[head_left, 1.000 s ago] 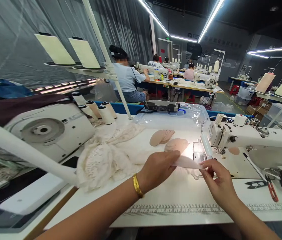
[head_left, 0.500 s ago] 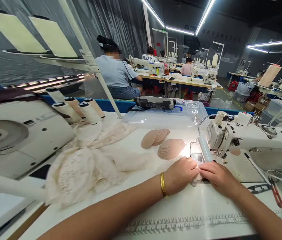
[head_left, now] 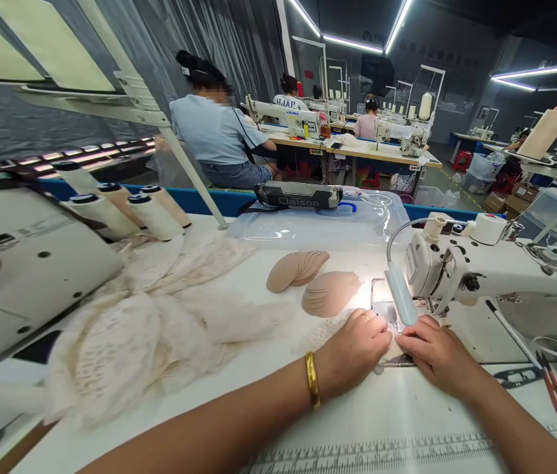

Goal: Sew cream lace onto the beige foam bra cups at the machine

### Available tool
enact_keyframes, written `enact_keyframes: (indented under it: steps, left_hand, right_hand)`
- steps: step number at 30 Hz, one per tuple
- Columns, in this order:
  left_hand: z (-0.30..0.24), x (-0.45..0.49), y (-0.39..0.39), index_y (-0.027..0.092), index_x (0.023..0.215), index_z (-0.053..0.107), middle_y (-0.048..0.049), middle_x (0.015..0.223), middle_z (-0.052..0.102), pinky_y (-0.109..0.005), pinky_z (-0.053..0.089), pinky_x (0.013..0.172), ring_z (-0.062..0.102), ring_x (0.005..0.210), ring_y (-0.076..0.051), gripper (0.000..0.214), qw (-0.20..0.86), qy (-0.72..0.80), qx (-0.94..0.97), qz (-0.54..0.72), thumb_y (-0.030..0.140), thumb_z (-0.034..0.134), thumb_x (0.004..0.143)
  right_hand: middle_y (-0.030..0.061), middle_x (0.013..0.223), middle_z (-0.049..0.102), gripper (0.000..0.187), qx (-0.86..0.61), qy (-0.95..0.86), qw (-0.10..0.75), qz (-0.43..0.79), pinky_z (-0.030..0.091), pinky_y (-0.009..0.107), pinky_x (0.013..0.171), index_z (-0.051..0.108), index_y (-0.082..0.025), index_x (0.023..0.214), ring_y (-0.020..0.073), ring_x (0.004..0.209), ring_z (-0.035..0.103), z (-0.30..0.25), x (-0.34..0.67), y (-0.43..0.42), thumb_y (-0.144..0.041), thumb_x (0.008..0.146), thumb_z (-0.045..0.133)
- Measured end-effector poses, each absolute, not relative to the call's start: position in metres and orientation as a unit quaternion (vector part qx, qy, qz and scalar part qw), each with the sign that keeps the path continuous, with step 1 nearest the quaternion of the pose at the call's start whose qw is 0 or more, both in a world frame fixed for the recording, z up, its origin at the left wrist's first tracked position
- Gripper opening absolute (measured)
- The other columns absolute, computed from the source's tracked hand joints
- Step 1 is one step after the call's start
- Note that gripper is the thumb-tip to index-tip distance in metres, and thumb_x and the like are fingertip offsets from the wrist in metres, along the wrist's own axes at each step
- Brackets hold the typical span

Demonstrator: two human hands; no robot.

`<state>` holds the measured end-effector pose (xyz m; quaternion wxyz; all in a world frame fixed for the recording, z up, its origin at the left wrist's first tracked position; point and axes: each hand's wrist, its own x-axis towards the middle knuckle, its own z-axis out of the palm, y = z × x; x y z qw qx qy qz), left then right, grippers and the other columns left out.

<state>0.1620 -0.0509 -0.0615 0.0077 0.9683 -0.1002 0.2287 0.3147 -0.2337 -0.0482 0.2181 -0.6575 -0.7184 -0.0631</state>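
Just in front of the sewing machine (head_left: pixel 486 263), my left hand (head_left: pixel 355 349) pinches a pale lace fabric (head_left: pixel 320 334) with closed fingers. Much of that fabric lies hidden under the hand. My right hand (head_left: pixel 439 355) is closed too, thumb and fingertips together on the fabric's edge near the needle area. A lamp head (head_left: pixel 401 296) hangs over the fingers and hides the needle. Beyond my left hand lie two fanned stacks of beige bra cups, a nearer stack (head_left: pixel 330 294) and a farther stack (head_left: pixel 295 270).
Cream lace (head_left: pixel 125 349) is heaped to the left, near thread cones (head_left: pixel 153 217). Thread snips (head_left: pixel 552 388) lie at the right. A printed ruler (head_left: pixel 377 451) runs along the front edge. Behind is a clear plastic lid (head_left: pixel 308 227); a co-worker (head_left: pixel 214 131) sits beyond.
The whole view has shifted a little, so things on the left slide further left. My hands stay at the machine, and the gap between their fingertips is slightly wider.
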Motion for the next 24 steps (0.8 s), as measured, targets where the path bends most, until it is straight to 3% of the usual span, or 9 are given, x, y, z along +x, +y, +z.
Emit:
enact_keyframes:
  steps: [12, 19, 24]
  left_hand:
    - [-0.055, 0.164, -0.055, 0.017, 0.076, 0.056, -0.0017, 0.079, 0.060, -0.034, 0.037, 0.069, 0.050, 0.069, -0.018, 0.024, 0.022, -0.101, 0.970, 0.222, 0.017, 0.050, 0.099]
    - [-0.048, 0.185, -0.032, 0.017, 0.086, 0.063, -0.0035, 0.088, 0.068, -0.036, 0.041, 0.079, 0.060, 0.084, -0.022, 0.013, 0.010, -0.159, 0.971, 0.176, 0.026, 0.065, 0.095]
    - [-0.047, 0.197, -0.017, 0.018, 0.094, 0.066, -0.0052, 0.097, 0.070, -0.038, 0.042, 0.086, 0.062, 0.093, -0.023, 0.011, 0.038, -0.183, 0.968, 0.167, 0.027, 0.061, 0.098]
  right_hand:
    - [0.0061, 0.096, 0.065, 0.033, -0.676, -0.708, 0.197, -0.062, 0.039, 0.029, 0.062, 0.064, -0.024, 0.116, 0.0217, 0.088, 0.055, -0.051, 0.314, -0.233, -0.007, 0.096, 0.044]
    - [0.0063, 0.092, 0.062, 0.031, -0.705, -0.679, 0.184, -0.083, 0.036, 0.029, 0.057, 0.063, -0.022, 0.114, 0.0223, 0.083, 0.054, -0.060, 0.315, -0.231, -0.006, 0.092, 0.047]
    - [0.0056, 0.089, 0.058, 0.031, -0.720, -0.662, 0.185, -0.094, 0.034, 0.029, 0.056, 0.063, -0.022, 0.114, 0.0210, 0.075, 0.049, -0.064, 0.315, -0.229, -0.007, 0.093, 0.044]
